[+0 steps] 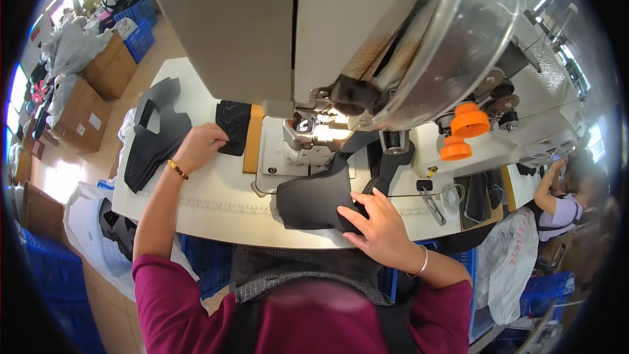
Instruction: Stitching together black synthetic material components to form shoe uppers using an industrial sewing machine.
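Observation:
My left hand [202, 149] is at the left edge of a small stack of black rectangular pieces [234, 124], its fingertips drawn together over them. Whatever those fingers pinch, if anything, is too small to make out. Under the sewing machine's head lies a dark grey cut piece [314, 200], on the table's front part. My right hand [379, 226] rests on its right side, fingers spread. More black shaped pieces [393, 169] lie just beyond that hand. The needle area [304, 134] of the machine is lit, and no hand touches it.
A pile of dark cut pieces [154, 137] lies at the table's left end. Tweezers [432, 204] and a coil of cord [452, 195] lie to the right. Orange knobs [469, 120] jut from the machine. Cardboard boxes [78, 118] stand on the floor; another person [563, 203] sits far right.

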Available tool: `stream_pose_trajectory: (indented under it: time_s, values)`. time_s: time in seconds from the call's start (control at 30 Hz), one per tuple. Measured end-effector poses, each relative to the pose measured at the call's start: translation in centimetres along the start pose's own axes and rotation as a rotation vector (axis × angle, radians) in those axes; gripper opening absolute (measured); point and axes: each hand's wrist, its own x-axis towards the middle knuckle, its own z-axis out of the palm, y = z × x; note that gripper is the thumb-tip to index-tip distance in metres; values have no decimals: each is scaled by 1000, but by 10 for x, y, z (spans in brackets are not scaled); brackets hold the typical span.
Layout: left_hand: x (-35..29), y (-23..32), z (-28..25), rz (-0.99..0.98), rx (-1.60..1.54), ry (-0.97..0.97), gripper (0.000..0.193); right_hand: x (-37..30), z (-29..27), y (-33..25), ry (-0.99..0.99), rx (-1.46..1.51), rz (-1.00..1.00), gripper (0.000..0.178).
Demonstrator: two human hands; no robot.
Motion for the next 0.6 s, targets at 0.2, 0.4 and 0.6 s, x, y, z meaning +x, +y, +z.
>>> stream_pose_trajectory:
  time_s: [0.2, 0.4, 0.6]
  values:
    - [4, 40, -19, -77, -88, 208, 11, 6, -49, 4, 132, 252, -11, 69]
    - [6, 146, -43, 232, 65, 544, 13, 27, -82, 2, 187, 126, -34, 65]
    - [3, 204, -32, 588, 195, 347, 24, 64, -93, -9, 178, -60, -17, 53]
